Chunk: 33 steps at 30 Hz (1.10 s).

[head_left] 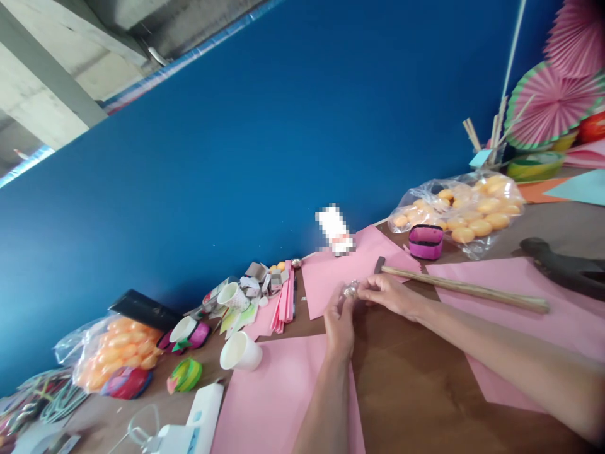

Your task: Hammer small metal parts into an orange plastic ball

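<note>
Fingers (348, 306) of the left hand (338, 323) pinch a small silvery piece (350, 289). The right hand (388, 294), nearly closed, touches it, grip unclear

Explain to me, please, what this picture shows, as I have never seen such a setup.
There is no robot here, only a person working bare-handed. The one picture comes from a camera worn on the head, looking forward and down. The left hand holds a small shiny piece; the right hand is right at it, though whether it grips too is unclear. On the brown table are pink sheets, a hammer, a cup and bagged orange balls.
</note>
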Motion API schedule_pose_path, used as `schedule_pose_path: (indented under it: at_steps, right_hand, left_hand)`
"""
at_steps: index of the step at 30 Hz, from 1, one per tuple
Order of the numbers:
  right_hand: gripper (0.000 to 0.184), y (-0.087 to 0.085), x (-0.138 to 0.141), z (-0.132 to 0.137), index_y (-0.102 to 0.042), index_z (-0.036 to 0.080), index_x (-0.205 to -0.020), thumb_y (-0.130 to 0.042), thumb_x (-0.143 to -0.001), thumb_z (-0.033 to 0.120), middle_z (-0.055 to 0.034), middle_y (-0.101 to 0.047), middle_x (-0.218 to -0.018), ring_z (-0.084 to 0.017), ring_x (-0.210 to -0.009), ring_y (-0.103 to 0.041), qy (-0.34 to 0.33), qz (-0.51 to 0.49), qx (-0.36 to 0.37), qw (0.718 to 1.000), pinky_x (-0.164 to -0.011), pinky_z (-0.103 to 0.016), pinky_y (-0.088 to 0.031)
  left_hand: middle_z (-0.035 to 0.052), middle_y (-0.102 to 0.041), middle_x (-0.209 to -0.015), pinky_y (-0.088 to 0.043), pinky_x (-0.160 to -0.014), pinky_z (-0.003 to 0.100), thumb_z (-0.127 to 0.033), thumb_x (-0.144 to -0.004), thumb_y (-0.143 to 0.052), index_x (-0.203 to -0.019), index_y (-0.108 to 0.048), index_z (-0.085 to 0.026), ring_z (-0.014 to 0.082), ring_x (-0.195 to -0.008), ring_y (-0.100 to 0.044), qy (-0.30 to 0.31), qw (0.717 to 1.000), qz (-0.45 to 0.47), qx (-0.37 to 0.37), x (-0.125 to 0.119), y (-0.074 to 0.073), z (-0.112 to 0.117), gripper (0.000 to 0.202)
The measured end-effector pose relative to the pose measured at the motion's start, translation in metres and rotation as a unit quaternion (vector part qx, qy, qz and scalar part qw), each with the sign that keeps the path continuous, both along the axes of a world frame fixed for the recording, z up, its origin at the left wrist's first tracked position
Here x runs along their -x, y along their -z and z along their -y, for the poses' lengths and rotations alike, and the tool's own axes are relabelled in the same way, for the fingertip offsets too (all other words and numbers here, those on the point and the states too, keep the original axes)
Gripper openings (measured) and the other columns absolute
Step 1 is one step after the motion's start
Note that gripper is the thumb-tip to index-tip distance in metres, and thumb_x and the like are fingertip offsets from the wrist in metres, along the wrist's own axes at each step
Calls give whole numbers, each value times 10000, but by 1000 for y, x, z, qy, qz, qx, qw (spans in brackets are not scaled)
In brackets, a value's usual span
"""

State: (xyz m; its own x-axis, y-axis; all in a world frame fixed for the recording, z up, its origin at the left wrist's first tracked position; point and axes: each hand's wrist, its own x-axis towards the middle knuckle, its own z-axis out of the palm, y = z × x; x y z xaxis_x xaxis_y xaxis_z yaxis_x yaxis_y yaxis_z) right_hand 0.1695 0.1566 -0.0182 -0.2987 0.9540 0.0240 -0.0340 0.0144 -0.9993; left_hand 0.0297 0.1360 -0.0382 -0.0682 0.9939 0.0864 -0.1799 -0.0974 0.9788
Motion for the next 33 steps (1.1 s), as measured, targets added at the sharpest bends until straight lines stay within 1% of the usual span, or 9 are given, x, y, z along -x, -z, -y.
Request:
schedule_pose_path:
  at_steps: [5,13,15,18,22,25,28,31,33]
  right_hand:
    - [201,1,1,0,-566,138,-695,-626,-686,330,13,-576,-653,-99,-620,-518,1,-6,7,1000,-591,-229,-412]
    - [232,5,3,-3,-536,154,-704,-633,-668,361,12,-591,-640,-110,-589,-531,32,25,-22,999,-554,-239,-410]
    - [233,6,4,-4,-531,154,-709,-629,-676,364,7,-596,-647,-114,-593,-537,31,27,-29,999,-558,-242,-418]
    - [229,6,5,-4,-534,158,-733,-601,-702,376,2,-602,-681,-128,-637,-561,26,14,-41,999,-605,-261,-449]
    - [213,1,7,0,-546,173,-791,-532,-759,383,-25,-619,-805,-166,-779,-585,41,15,-101,994,-711,-297,-469]
    - [209,-11,10,4,-542,182,-840,-496,-786,378,-38,-618,-838,-174,-810,-578,77,27,-142,986,-722,-298,-467]
    - [229,-36,13,6,-541,182,-866,-477,-793,390,-9,-590,-712,-150,-665,-562,103,57,-158,980,-626,-275,-462]
    - [228,-64,7,9,-555,190,-867,-468,-792,387,5,-575,-686,-134,-601,-546,97,77,-178,976,-574,-255,-444]
    - [203,-74,-6,12,-575,200,-826,-485,-777,375,-7,-596,-711,-146,-622,-557,74,112,-193,972,-569,-257,-439]
  left_hand:
    - [73,-607,-1126,-341,-960,384,-299,-739,-585,-1179,-519,-190,230,-1084,-509,-2,1000,-12,-6,1,3,0,458]
    - [66,-620,-1102,-369,-935,368,-279,-739,-584,-1149,-548,-190,227,-1057,-528,-2,999,-34,-20,-1,-3,4,422]
    - [66,-619,-1102,-372,-935,368,-281,-739,-584,-1159,-537,-194,224,-1052,-533,2,1000,-11,-13,-2,-3,3,431]
    - [70,-628,-1076,-390,-921,373,-292,-740,-583,-1165,-524,-193,215,-1010,-560,10,999,52,6,-3,-4,1,440]
    - [73,-645,-1012,-399,-921,371,-309,-746,-576,-1087,-569,-173,203,-987,-576,32,990,139,8,-4,-8,-1,367]
    - [67,-637,-1018,-381,-948,334,-311,-744,-584,-1014,-606,-176,182,-1014,-563,27,983,183,16,-3,-8,-1,303]
    - [61,-638,-1007,-391,-941,317,-304,-730,-606,-986,-616,-180,170,-1000,-571,17,978,209,18,0,-6,-1,285]
    - [65,-641,-998,-414,-915,318,-325,-713,-622,-1003,-609,-182,171,-963,-592,12,977,210,32,2,-7,0,323]
    - [61,-640,-1002,-427,-897,309,-324,-699,-636,-1024,-599,-195,165,-928,-608,13,977,210,37,4,-9,1,351]
